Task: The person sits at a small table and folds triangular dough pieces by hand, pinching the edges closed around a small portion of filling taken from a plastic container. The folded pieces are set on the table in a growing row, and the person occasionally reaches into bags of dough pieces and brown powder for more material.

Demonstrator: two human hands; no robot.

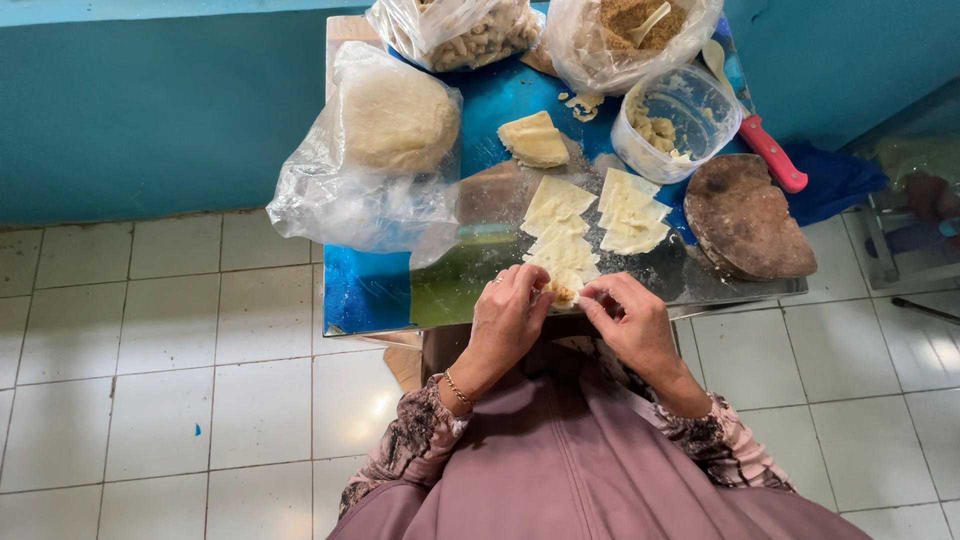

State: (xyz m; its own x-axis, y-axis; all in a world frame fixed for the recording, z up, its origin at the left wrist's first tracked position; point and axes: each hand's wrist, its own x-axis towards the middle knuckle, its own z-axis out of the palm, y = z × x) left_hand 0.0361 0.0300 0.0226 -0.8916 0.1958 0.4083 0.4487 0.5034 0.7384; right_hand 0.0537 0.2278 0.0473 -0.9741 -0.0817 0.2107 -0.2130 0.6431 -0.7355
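My left hand [508, 318] and my right hand [632, 322] meet at the near edge of a small glass-topped table [365, 290]. Together they pinch a small filled piece of pale dough [565, 293] between the fingertips. Just beyond it lie several flat cut dough squares [560, 225], with another overlapping group [630, 212] to the right. A thicker dough slab [534, 139] rests farther back. A bracelet sits on my left wrist.
A big dough ball in a clear plastic bag [385, 140] fills the table's left. At the back stand two bags of filling [460, 30] [630, 30] and a clear plastic tub [680, 120]. A red-handled knife [770, 150] and round wooden board [745, 215] lie right. White tiled floor surrounds.
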